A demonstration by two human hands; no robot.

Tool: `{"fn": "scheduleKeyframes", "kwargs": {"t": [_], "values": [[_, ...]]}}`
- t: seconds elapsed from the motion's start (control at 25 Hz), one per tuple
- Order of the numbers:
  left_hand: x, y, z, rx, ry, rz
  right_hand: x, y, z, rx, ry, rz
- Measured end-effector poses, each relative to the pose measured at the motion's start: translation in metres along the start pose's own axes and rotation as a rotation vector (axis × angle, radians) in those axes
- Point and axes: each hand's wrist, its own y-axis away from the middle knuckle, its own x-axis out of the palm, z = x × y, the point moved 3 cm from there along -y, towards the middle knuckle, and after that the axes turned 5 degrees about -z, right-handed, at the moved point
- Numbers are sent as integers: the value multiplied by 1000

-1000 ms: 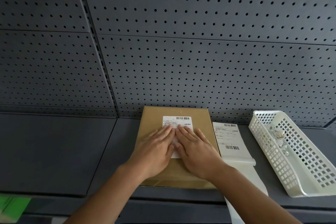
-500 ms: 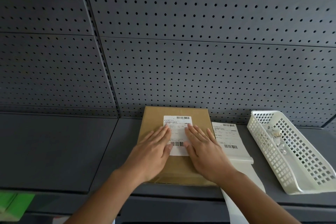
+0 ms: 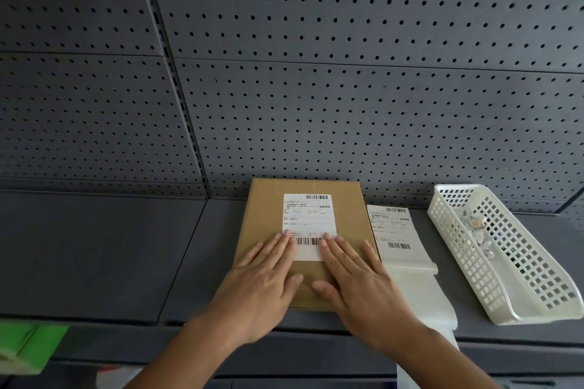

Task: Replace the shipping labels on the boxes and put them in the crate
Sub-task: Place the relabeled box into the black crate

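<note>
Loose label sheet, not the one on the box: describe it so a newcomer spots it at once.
On the grey shelf under the pegboard, look between the cardboard box and the white basket. A printed sheet lies there on a long pale backing strip that hangs over the shelf's front edge. Unlike the box's own label, it lies on the shelf, not on cardboard.

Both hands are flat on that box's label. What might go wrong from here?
Left hand and right hand press only the lower end of the label, so its top may stay loose on the box. The label strip beside it hangs over the shelf edge near the right forearm; lifting the box could drag it off.
</note>
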Motion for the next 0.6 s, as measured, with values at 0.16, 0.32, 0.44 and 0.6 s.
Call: {"fn": "scheduleKeyframes", "kwargs": {"t": [0.16,0.32,0.44,0.6], "values": [[0,9,22,-109,3,-8,-10,11,-23,100,-36,29],[1,10,43,-313,241,-90,-19,10,-34,267,-271,-5],[-1,6,46,-545,808,-156,-19,3,-43,541,-675,-50],[13,1,44,-687,1260,-174,2,-4,-45,765,-965,4]]}}
